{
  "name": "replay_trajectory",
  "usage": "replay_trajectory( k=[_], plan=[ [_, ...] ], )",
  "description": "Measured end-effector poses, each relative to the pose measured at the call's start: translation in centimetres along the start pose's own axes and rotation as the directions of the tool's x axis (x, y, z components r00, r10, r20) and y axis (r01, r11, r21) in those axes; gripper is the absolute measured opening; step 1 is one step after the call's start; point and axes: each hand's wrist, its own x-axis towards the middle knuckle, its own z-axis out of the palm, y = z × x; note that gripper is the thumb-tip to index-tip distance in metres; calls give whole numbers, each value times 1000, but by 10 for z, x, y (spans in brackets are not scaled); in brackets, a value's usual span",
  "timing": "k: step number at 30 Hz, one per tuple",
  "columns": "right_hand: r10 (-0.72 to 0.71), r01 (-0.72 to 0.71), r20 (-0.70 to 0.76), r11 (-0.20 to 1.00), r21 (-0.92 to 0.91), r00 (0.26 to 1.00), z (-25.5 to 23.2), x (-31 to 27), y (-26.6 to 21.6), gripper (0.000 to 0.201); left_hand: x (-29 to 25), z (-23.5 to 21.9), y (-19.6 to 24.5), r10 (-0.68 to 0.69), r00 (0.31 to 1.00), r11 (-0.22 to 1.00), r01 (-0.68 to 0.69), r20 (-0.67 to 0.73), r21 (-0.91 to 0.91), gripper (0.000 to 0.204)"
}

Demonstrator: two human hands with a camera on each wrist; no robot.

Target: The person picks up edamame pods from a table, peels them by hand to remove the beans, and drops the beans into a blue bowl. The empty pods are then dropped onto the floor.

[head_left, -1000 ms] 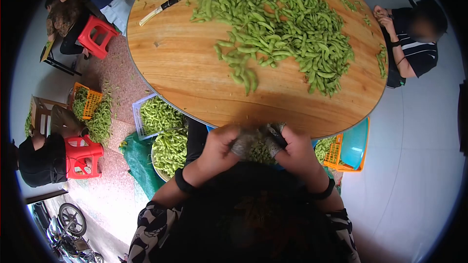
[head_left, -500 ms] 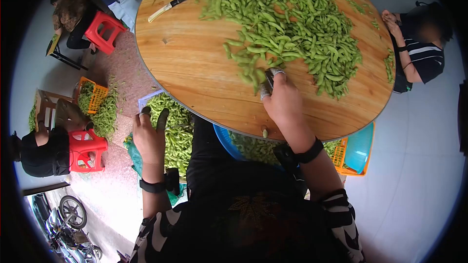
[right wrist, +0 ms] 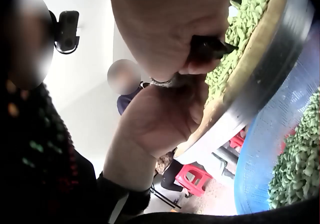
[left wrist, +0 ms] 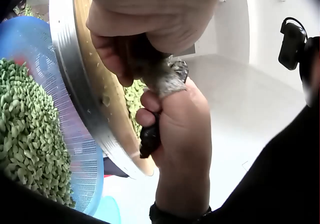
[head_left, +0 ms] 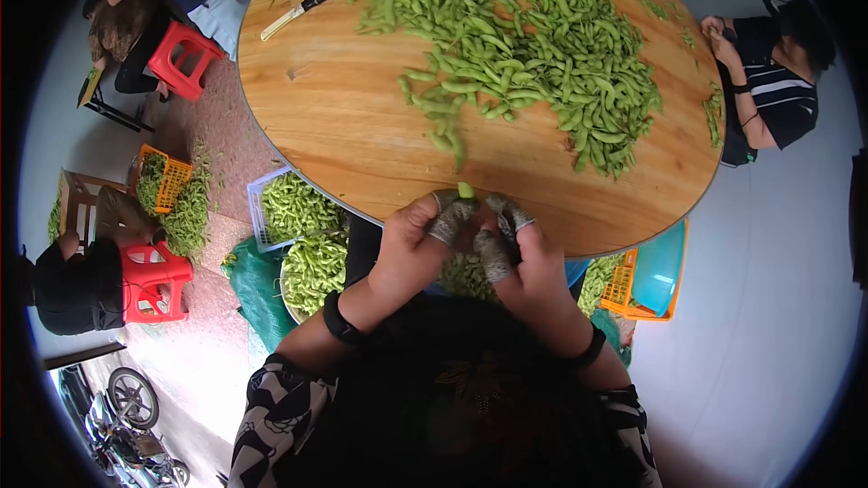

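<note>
At the near edge of the round wooden table (head_left: 316, 108), my left hand (head_left: 404, 248) pinches a green soybean pod (head_left: 466, 190), whose tip pokes up past the fingertips. Right beside it is my right hand (head_left: 535, 267), fingers curled, thumb close to the left fingertips. I cannot tell whether it also grips the pod. Worn grey and black covers wrap several fingertips on both hands. In both wrist views the hands meet and hide the pod. Green shelled beans (left wrist: 30, 129) fill a blue perforated basket (left wrist: 85, 149) below the table edge.
A large heap of pods (head_left: 542, 63) covers the far table, with a knife (head_left: 303, 12) to its left. Pods fill a white crate (head_left: 259, 217) and a tub (head_left: 312, 280) at lower left. An orange crate (head_left: 619, 294) stands right. Other people sit around; red stools (head_left: 155, 285) stand left.
Half a second ago the right hand was at the heap's near edge and the left hand hung over the crate of pods. Both have come together at the table edge, a pod now in the left fingers.
</note>
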Motion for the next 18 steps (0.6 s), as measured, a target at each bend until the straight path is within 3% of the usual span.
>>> replay_trajectory(
  k=[1, 5, 6, 8, 10, 11, 13, 14, 16, 17, 18],
  plan=[
    [7, -7, -6, 1000, 6, 1000, -3, -1, 1, 46, -1, -4, -8, 113, 993, 993, -114, 30, 34, 14],
    [9, -36, 154, 985, 172, 988, -13, 3, 1, 45, -6, -7, -6, 111, 987, 994, -112, 118, 4, 33],
    [22, -76, 232, 972, 224, 972, -14, 4, -1, 44, -6, -7, -10, 120, 987, 990, -126, 109, 58, 29],
    [56, -109, 224, 966, 233, 973, -12, 3, -1, 43, -8, -8, -12, 126, 987, 984, -137, 99, 113, 26],
    [73, -155, 249, 932, 328, 966, -11, 1, 5, 44, -9, -6, -3, 209, 972, 906, -234, 107, 353, 22],
    [78, -159, 246, 930, 331, 966, -15, 1, 4, 44, -9, -7, 2, 204, 973, 906, -230, 111, 355, 22],
    [170, -342, 409, 852, 396, 897, -25, 4, 0, 47, -10, -9, 10, 304, 918, 607, -391, 253, 691, 20],
    [173, -344, 406, 850, 399, 898, -25, 4, 2, 47, -9, -9, 10, 301, 918, 607, -393, 257, 691, 20],
    [230, -429, 470, 822, 375, 852, -24, 3, 5, 44, -9, -9, 11, 407, 822, 283, -528, 398, 801, 15],
    [232, -430, 468, 820, 378, 853, -26, 3, 3, 44, -10, -10, 8, 404, 822, 283, -529, 401, 800, 15],
    [311, -617, 571, 621, 483, 760, -29, 5, -3, 42, -11, -13, 1, 259, 929, 778, -362, 264, 514, 13]
  ],
)
